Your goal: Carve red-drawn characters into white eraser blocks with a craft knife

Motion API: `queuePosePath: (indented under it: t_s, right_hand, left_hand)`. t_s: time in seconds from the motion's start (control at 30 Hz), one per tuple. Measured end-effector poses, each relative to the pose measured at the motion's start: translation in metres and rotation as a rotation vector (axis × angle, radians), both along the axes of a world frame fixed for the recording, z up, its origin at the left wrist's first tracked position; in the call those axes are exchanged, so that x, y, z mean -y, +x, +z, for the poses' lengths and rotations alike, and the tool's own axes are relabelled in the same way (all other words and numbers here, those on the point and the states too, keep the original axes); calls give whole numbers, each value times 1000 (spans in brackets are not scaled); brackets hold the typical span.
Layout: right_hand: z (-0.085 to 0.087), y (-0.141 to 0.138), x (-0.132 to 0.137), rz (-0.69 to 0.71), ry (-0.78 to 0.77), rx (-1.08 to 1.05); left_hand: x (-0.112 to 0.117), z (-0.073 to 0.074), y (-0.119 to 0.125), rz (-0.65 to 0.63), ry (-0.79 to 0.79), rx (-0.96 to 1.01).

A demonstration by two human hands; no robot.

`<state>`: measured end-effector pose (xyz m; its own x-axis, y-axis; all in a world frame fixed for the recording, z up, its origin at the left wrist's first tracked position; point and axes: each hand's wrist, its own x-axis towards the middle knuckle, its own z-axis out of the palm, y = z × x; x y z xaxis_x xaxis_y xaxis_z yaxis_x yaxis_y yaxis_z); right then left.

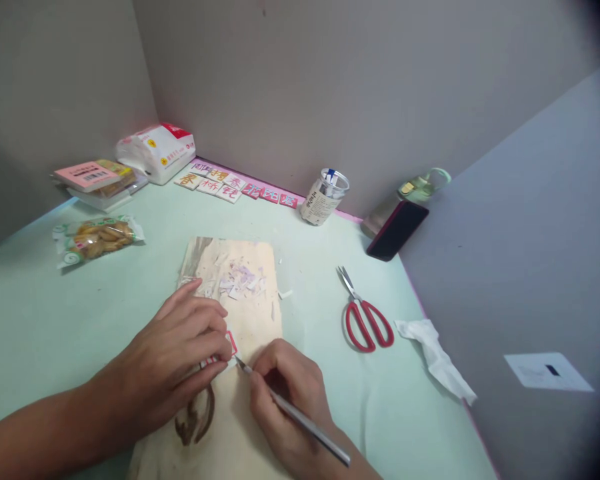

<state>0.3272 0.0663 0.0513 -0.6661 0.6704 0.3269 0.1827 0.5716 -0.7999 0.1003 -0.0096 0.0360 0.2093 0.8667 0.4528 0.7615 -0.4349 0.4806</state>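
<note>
My right hand [293,387] is closed around a silver craft knife [310,430] in a pen-like grip. The knife's tip points left and touches or nearly touches the edge of a small white piece with red markings [232,343]. My left hand [180,347] holds that piece down with bent fingers, which hide most of it. Under both hands lies a pale wooden board [255,320] with a dark brown mark [195,420] near its front. Purple and white shavings [241,281] are scattered on its far half.
Red-handled scissors [364,317] and crumpled tissue [437,360] lie to the right. Behind stand a jar [325,197], a phone [397,230] leaning on a bottle, and several character tiles [230,192]. At left are a snack bag [99,239], stacked packets [97,180] and a tissue pack [155,152].
</note>
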Motion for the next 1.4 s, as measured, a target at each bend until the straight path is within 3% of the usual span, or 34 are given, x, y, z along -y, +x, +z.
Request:
queuePosePath:
  t_s: [0.2, 0.4, 0.7, 0.87, 1.0, 1.23, 1.4]
  right_hand:
    - [-2, -2, 0, 1, 20, -37]
    - [-3, -2, -3, 59, 228, -97]
    - [12, 6, -10, 155, 66, 33]
    - [15, 6, -10, 143, 25, 64]
    - [13, 5, -10, 127, 25, 75]
    - [11, 5, -11, 122, 13, 56]
    - [7, 4, -11, 145, 64, 53]
  left_hand:
    - [1, 2, 9, 65, 116, -119]
    - [1, 0, 6, 66, 107, -141]
    - [4, -10, 11, 152, 135, -202]
    - [2, -21, 10, 99, 126, -232]
    - [3, -24, 4, -14, 96, -132]
    - [-5, -21, -36, -129, -28, -95]
    - [-2, -25, -36, -69, -113, 36]
